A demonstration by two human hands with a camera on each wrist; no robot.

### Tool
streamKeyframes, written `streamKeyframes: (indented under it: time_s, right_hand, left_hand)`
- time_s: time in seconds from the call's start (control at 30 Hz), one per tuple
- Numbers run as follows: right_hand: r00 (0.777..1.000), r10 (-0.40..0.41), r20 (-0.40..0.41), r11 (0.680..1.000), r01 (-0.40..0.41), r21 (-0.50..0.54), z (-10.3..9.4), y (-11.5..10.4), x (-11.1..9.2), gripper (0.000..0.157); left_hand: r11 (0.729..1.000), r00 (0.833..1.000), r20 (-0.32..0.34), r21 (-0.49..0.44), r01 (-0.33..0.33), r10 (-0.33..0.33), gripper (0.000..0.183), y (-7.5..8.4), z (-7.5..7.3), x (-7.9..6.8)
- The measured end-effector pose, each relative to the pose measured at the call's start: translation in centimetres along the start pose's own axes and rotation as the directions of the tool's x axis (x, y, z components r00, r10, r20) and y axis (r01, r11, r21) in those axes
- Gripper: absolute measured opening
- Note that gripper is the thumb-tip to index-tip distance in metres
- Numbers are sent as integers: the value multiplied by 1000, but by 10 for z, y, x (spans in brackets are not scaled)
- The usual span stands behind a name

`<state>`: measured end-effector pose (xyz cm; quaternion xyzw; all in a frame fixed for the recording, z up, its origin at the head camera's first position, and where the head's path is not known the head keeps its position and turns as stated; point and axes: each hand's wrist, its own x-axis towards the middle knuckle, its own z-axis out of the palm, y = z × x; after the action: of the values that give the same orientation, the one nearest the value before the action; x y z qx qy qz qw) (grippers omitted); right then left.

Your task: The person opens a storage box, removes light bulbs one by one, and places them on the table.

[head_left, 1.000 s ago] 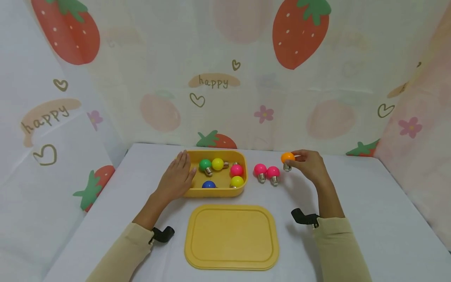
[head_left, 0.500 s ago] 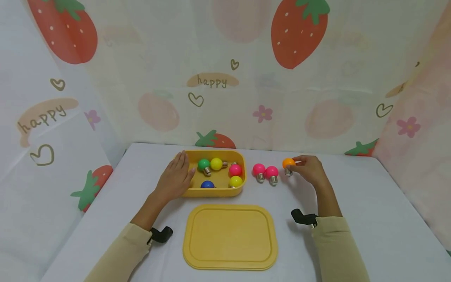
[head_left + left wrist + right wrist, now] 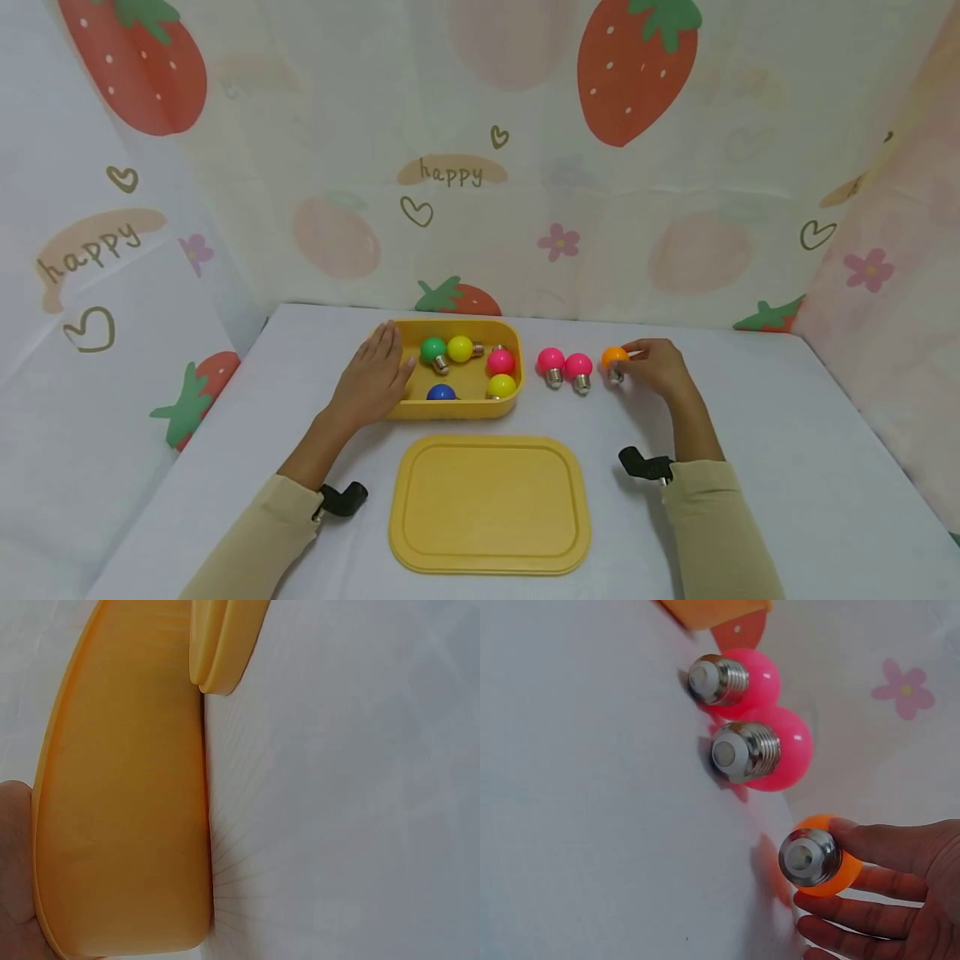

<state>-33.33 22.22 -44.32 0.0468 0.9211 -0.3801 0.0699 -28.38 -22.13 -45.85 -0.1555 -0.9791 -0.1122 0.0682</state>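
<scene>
My right hand (image 3: 660,367) pinches an orange light bulb (image 3: 847,871) between thumb and fingers, close over the white table, its metal screw base toward me. Left of it lie two pink bulbs side by side, the nearer pink bulb (image 3: 789,750) and the farther pink bulb (image 3: 763,681). My left hand (image 3: 372,375) rests with straight fingers on the left end of a yellow box (image 3: 457,410). Inside the box lie a green bulb (image 3: 432,349), a blue bulb (image 3: 441,392), a pink bulb (image 3: 500,362) and two yellow bulbs, one at the back (image 3: 460,348).
A flat yellow lid (image 3: 490,504) lies on the table (image 3: 810,483) in front of the box. Behind the table hangs a cloth (image 3: 517,250) printed with strawberries, and similar cloth stands at both sides.
My right hand has lowered the orange bulb toward the table, beside the two pink bulbs. The left hand stays on the box. The head view has shifted slightly.
</scene>
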Motion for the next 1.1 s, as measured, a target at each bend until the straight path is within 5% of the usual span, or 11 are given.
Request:
streamKeyframes:
  time_s: [0.77, 1.1]
  right_hand:
    - [999, -52, 0, 999, 52, 3, 0, 0, -1, 48]
    - [990, -94, -107, 996, 92, -21, -7, -8, -9, 47]
  left_hand:
    - [1000, 1000, -15, 3, -10, 10, 66, 1, -3, 0]
    - [1000, 1000, -24, -4, -10, 10, 65, 2, -1, -1]
